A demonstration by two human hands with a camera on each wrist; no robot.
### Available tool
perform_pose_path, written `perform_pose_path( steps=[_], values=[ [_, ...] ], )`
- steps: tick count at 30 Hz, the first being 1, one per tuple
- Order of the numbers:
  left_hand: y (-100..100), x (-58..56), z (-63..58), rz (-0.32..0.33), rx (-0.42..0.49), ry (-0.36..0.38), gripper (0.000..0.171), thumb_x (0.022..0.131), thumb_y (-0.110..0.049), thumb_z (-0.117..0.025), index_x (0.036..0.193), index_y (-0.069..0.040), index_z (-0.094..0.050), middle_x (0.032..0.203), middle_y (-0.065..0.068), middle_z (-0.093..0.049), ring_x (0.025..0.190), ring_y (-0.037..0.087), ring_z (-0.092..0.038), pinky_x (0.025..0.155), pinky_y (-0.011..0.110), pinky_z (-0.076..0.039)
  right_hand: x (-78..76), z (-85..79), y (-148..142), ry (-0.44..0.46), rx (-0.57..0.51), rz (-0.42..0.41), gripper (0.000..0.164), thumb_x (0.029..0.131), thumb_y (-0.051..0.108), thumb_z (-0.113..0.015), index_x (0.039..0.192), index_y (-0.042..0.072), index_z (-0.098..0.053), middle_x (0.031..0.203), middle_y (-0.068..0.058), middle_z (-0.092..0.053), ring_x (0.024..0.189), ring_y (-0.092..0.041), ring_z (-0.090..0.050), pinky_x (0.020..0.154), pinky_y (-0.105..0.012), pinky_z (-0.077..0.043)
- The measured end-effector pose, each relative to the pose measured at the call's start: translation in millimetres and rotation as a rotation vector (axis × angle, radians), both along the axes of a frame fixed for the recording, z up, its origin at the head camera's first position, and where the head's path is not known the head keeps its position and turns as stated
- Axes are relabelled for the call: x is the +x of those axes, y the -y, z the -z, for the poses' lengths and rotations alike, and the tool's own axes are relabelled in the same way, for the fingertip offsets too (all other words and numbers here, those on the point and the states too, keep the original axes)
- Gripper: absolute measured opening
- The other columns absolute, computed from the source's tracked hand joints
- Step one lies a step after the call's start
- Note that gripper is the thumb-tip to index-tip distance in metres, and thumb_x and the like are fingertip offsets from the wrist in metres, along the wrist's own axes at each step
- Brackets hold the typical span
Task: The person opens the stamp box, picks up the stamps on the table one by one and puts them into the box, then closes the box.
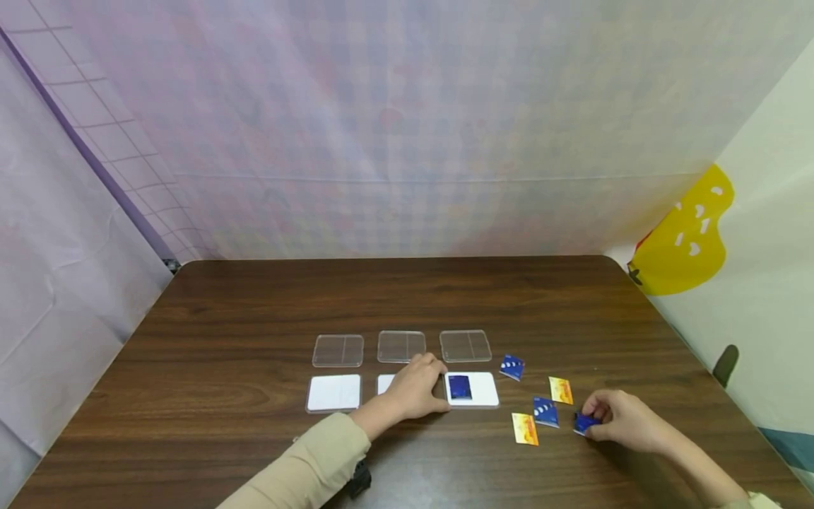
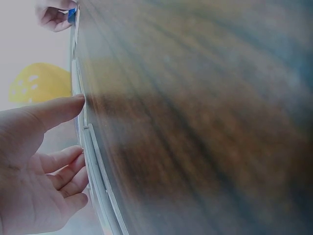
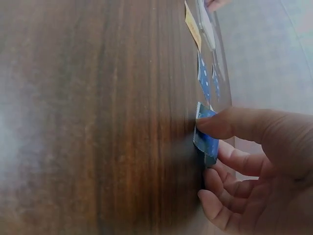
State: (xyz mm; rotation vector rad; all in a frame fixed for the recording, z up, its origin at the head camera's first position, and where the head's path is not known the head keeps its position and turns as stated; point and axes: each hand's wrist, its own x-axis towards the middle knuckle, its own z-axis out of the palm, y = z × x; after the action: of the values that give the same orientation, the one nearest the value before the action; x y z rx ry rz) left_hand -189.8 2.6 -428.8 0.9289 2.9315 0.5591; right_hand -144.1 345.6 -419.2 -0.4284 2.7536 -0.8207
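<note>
Near the front of the table, my left hand spans the left end of a shallow clear plastic box with a white inside. The thumb is at its near corner and the fingertips at its far corner. A dark blue packet lies in that box, left of its middle. Off to the right, my right hand pinches a small blue packet with serrated edges between thumb and fingers, low over the table. Close by lie blue packets and yellow-orange packets.
Another white-lined box stands at the left; a middle one is partly covered by my left hand. Behind them are three clear lids in a row. A further blue packet lies right of the boxes. Curtains surround the table.
</note>
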Motion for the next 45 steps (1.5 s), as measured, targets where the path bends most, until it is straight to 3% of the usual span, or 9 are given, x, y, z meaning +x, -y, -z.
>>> perform_pose_path(
  steps=[8,18,26,34,45],
  values=[
    [0.0,0.2,-0.5,-0.003,0.0,0.006,0.057,0.067,-0.035,-0.077,0.111,-0.004,-0.059,0.103,0.005,-0.056,0.096,0.018,-0.05,0.086,0.025,-0.044,5.6,0.3,5.3,-0.048,0.018,0.048,0.023,0.066,0.008,-0.074,0.082,0.003,-0.058,0.074,-0.001,-0.055,0.063,-0.003,-0.049,0.054,-0.021,-0.044],
    [-0.2,0.2,-0.3,-0.001,0.0,0.001,0.057,0.067,-0.035,-0.077,0.111,-0.004,-0.06,0.102,0.004,-0.056,0.095,0.018,-0.05,0.085,0.025,-0.044,5.3,-2.1,5.3,-0.033,0.016,0.164,0.033,0.062,0.007,-0.077,0.089,-0.002,-0.061,0.079,-0.005,-0.059,0.064,-0.01,-0.054,0.055,-0.022,-0.045],
    [0.3,0.2,-0.4,-0.002,0.003,0.002,0.057,0.067,-0.035,-0.077,0.111,-0.004,-0.06,0.102,0.004,-0.056,0.095,0.018,-0.05,0.085,0.025,-0.044,6.1,-3.6,2.4,-0.001,-0.064,0.195,0.016,0.071,-0.002,-0.065,0.087,-0.005,-0.062,0.077,-0.007,-0.058,0.065,-0.012,-0.055,0.051,-0.021,-0.05],
    [0.0,0.3,-1.9,-0.001,0.004,0.012,0.057,0.068,-0.035,-0.077,0.111,-0.004,-0.059,0.103,0.005,-0.056,0.096,0.018,-0.05,0.085,0.025,-0.044,5.3,-3.1,-0.9,-0.067,0.02,0.211,0.008,0.074,0.0,-0.063,0.082,0.001,-0.065,0.072,-0.003,-0.059,0.054,-0.008,-0.052,0.047,-0.022,-0.047],
    [0.3,0.3,-1.3,-0.005,0.001,0.013,0.056,0.067,-0.035,-0.077,0.111,-0.004,-0.059,0.102,0.004,-0.056,0.096,0.018,-0.05,0.085,0.025,-0.044,0.4,-7.0,-9.9,-0.094,0.039,0.209,0.004,0.074,0.001,-0.067,0.077,0.001,-0.067,0.071,-0.003,-0.062,0.057,-0.006,-0.056,0.05,-0.019,-0.049]
  ],
)
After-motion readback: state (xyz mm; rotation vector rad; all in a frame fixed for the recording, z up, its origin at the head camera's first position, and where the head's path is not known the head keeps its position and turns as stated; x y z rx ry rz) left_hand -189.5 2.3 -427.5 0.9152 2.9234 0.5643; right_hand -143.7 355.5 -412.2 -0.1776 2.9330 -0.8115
